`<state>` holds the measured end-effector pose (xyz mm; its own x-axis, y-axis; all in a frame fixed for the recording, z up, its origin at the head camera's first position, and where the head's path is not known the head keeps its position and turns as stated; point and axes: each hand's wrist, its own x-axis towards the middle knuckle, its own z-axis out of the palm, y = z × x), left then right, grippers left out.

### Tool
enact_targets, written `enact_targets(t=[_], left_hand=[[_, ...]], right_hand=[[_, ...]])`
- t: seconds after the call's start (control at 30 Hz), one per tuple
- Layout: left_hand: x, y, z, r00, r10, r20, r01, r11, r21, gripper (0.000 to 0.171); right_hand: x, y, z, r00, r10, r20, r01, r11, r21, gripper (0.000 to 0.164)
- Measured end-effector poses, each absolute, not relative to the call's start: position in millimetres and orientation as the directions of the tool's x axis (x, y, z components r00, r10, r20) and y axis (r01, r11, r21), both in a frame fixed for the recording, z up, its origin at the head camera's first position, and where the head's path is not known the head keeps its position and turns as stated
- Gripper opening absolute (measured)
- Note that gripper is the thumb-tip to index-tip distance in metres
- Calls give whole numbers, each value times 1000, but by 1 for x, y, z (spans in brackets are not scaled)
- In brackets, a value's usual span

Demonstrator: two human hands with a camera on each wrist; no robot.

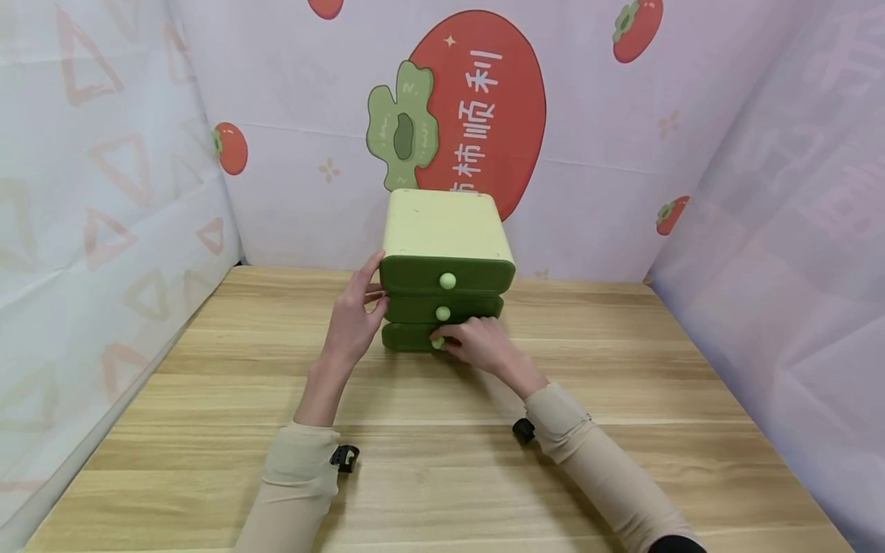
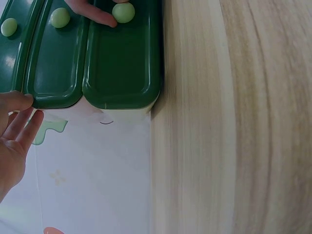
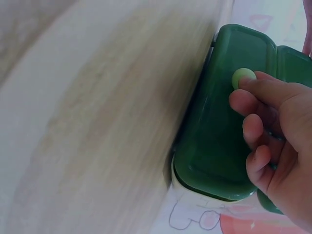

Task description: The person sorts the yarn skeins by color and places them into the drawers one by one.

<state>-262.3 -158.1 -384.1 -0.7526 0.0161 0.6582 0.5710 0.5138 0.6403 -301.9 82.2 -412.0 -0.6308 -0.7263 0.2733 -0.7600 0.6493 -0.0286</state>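
A small three-drawer cabinet (image 1: 445,223) with a cream top and dark green drawer fronts stands at the middle of the table. My left hand (image 1: 351,321) touches its left side, fingers mostly straight, with the thumb by the front corner of the middle drawer (image 2: 53,73). With thumb and index finger, my right hand (image 1: 484,342) pinches the round light green knob (image 3: 242,77) of the bottom drawer (image 3: 214,146). That drawer's front looks level with the others. The top knob (image 1: 448,281) and middle knob (image 1: 443,313) are untouched.
The cabinet rests on a wood-grain table (image 1: 429,468), near its back edge. Behind it hangs a white cloth (image 1: 297,207) printed with red fruit and lettering. Pale cloth walls (image 1: 104,253) flank the table on both sides.
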Motion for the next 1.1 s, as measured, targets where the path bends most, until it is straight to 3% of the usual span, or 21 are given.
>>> enact_targets(t=[0.3,1.1], left_hand=[[-261,-158,-384,-762,14,647,561,513,650,80],[-263,-157,-385,-744,12,668,578,513,634,79]], right_hand=[[-294,75,-407,-704,-681,200,-702,710,-53,18],[-288,72,-408,-718,-645,262,-676,735,-44,15]])
